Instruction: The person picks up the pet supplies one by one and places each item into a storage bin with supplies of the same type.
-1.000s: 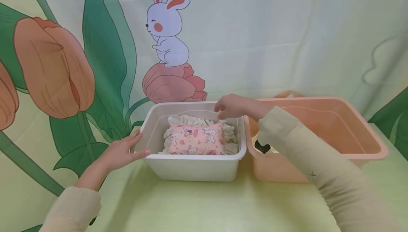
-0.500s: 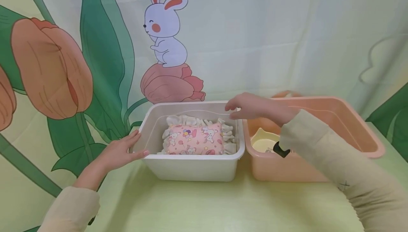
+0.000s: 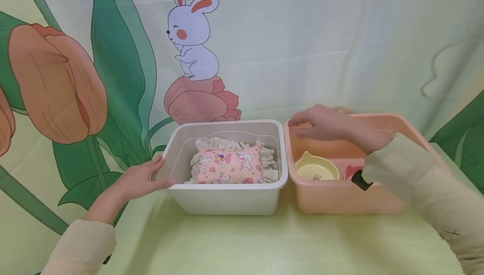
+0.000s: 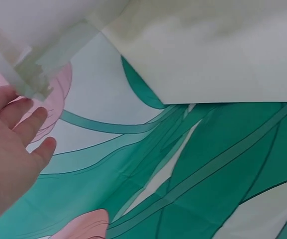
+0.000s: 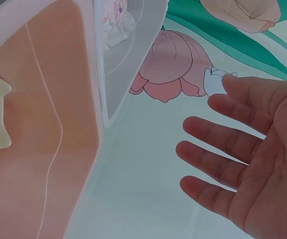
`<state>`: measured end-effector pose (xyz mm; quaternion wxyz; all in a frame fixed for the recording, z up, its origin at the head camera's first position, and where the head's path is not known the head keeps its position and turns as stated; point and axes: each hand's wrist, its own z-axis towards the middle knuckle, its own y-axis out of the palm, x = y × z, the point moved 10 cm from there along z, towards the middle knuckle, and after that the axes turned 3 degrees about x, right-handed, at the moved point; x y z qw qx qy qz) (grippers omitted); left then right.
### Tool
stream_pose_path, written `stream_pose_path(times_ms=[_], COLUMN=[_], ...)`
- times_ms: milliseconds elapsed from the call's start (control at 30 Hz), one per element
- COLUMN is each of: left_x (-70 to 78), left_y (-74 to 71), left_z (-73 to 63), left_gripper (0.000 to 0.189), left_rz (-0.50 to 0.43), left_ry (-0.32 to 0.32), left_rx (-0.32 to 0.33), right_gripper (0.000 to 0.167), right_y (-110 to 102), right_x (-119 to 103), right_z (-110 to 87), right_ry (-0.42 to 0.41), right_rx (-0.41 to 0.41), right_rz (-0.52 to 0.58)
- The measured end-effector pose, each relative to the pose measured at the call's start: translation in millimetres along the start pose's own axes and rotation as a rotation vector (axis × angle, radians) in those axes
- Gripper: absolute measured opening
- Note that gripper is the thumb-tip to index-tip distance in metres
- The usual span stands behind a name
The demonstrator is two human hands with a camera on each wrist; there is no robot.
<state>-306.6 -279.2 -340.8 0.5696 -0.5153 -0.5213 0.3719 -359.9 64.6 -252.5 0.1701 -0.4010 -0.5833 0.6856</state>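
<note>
My left hand rests on the left rim of a white plastic bin, fingers straight along its outside and thumb at the front edge. Inside that bin lies a small pink pillow printed with rabbits and trimmed with white ruffles. Over the back left of a peach plastic bin hovers my right hand, fingers spread and holding nothing, as the right wrist view confirms. Under it in the peach bin sits a pale yellow cat-eared bowl. A red item beside the bowl is partly hidden by my right wrist.
Both bins stand side by side on a light green table, close against a hanging cloth backdrop with printed tulips and a rabbit. A black strap piece hangs from my right sleeve.
My right hand has moved right, from above the white bin to above the peach bin, bringing the yellow bowl and red item into sight. The left hand stays on the white rim.
</note>
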Motion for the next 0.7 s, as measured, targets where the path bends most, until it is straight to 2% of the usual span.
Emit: stream_pose_path(times_ms=[200,333,433,533,700], left_x=[4.6,5.2,7.6,14.9,27.3], left_y=[-4.8,-8.3,-15.8,-29.2,-56.5], left_z=[7.3,14.1,19.6,27.6,45.6], left_gripper=[0.081,0.08,0.077,0.073,0.068], left_rz=[0.018,0.012,0.022,0.054,0.133], left_ry=[-0.011,-0.069,-0.101,-0.095,-0.073], left_rx=[-0.057,-0.119,-0.133,-0.103,-0.008], right_gripper=[0.034,0.033,0.034,0.037,0.04], right_y=[-12,-22,-30,-39,-52], right_x=[8,15,24,40,71], right_z=[-18.1,-29.3,-34.8,-37.1,-36.6], right_ry=[0.027,0.036,0.062,0.102,0.187], right_rx=[0.037,0.07,0.091,0.106,0.126], right_rz=[-0.019,-0.009,-0.021,-0.043,-0.07])
